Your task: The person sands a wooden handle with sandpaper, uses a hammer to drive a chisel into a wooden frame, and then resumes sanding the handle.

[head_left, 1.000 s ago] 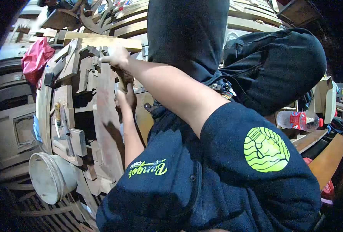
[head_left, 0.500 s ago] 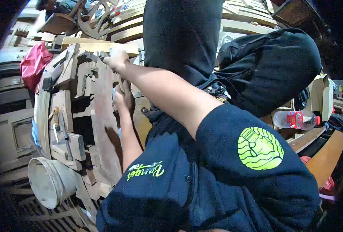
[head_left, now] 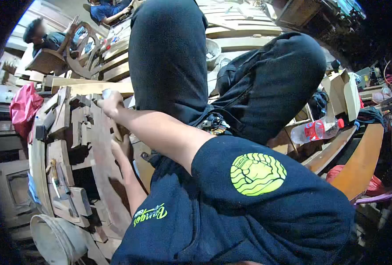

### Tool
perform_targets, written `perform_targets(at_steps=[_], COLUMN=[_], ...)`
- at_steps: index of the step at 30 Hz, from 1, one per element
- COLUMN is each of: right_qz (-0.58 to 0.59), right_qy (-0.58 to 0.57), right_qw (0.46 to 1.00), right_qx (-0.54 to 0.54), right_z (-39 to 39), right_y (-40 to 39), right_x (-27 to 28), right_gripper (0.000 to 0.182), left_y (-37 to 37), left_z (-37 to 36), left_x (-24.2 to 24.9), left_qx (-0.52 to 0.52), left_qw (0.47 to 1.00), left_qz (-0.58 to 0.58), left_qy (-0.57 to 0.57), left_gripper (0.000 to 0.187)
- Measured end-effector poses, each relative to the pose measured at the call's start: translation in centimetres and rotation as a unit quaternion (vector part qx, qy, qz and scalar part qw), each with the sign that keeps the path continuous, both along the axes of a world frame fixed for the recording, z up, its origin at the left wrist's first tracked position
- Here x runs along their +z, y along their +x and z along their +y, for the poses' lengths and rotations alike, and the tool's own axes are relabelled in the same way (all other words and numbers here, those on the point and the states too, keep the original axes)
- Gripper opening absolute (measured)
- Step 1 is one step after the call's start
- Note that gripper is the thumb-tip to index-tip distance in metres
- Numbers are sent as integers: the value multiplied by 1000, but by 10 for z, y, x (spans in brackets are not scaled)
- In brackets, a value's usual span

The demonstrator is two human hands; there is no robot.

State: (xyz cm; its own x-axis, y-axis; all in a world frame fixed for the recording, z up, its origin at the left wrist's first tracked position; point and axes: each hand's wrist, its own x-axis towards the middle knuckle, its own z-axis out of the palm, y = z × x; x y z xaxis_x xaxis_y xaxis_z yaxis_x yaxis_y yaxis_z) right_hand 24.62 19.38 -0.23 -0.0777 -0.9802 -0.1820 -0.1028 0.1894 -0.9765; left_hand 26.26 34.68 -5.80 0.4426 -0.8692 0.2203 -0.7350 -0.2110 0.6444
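A long brown wooden board (head_left: pixel 102 172) lies lengthwise along my left side, over a heap of wood pieces. My right hand (head_left: pixel 111 105) reaches across my body to the board's far end. Its fingers are closed around something small and pale (head_left: pixel 107 93), mostly hidden. Nearer to me, my left hand (head_left: pixel 120 146) is closed at the board's right edge, its fingers partly hidden. A chisel with a wooden handle (head_left: pixel 54 171) and other slim metal tools (head_left: pixel 72 205) lie on blocks left of the board.
A white bucket (head_left: pixel 50 240) stands at lower left, a pink plastic bag (head_left: pixel 24 108) at far left. A plastic bottle (head_left: pixel 315 130) lies at right near a curved wooden piece (head_left: pixel 366 163). Two other people (head_left: pixel 46 39) are at upper left, beyond a wooden frame (head_left: pixel 83 48).
The view has shifted, so the scene sits lower and further left, and the people at the back now show more. Both hands stay at the board in nearly the same places.
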Motion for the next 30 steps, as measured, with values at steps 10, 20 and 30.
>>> perform_targets(at_steps=[10,20,30], right_qz=[-117,-247,-110], right_qy=[-38,12,47], right_qw=[991,855,986], right_qx=[52,457,120], right_z=[19,2,26], right_y=[-19,-9,-48], right_x=[9,-3,39], right_gripper=[36,25,18], left_y=[-3,0,-24], left_z=[17,28,0], left_x=[40,34,4], left_qx=[17,-31,-37], left_qw=[945,711,992], left_qz=[314,695,105], left_qy=[87,103,-63], left_gripper=[20,9,35])
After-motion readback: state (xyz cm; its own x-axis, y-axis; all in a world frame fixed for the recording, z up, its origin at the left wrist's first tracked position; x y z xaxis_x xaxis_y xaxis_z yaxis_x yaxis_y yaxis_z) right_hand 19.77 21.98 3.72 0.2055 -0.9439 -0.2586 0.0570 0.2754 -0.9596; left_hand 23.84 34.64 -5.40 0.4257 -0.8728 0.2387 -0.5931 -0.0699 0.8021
